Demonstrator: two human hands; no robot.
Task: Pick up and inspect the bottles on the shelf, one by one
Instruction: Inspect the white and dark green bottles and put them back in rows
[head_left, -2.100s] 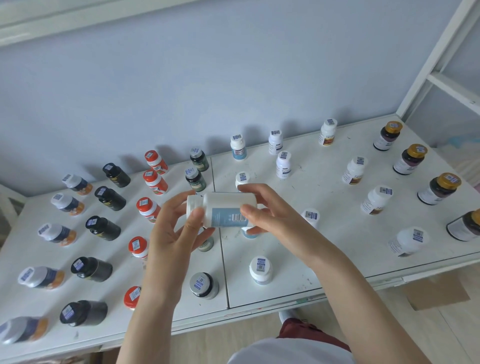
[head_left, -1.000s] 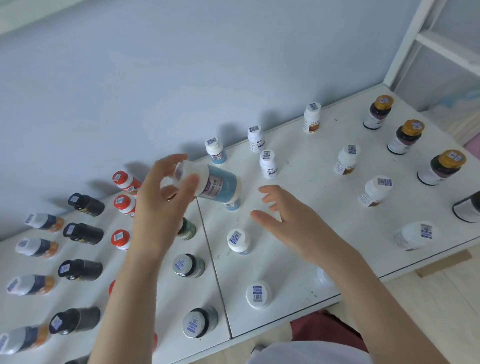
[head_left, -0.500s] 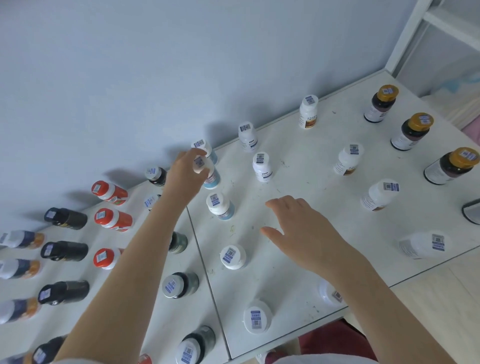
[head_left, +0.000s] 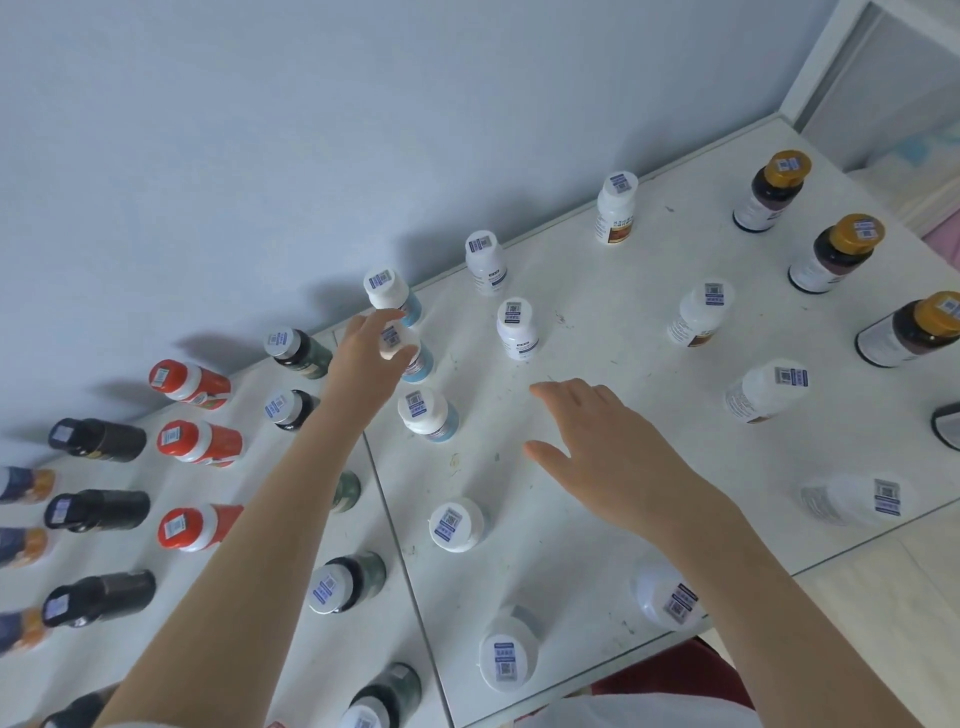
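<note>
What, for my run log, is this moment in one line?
left hand: grips blue-label bottle by cap | right hand: open, empty, over shelf

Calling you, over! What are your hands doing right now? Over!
Left hand grips blue-label bottle by the cap, upright on the shelf. Right hand open, holding nothing. Tight spot: rear bottle and front bottle close by.

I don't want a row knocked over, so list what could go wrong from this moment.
1. The left hand grips the blue-labelled bottle by its cap, tight between the rear bottle and the front bottle; a tilt could topple either.
2. The left forearm lies right beside the dark bottle; pulling back could brush it over.
3. The right hand hovers open and supports nothing.
</note>
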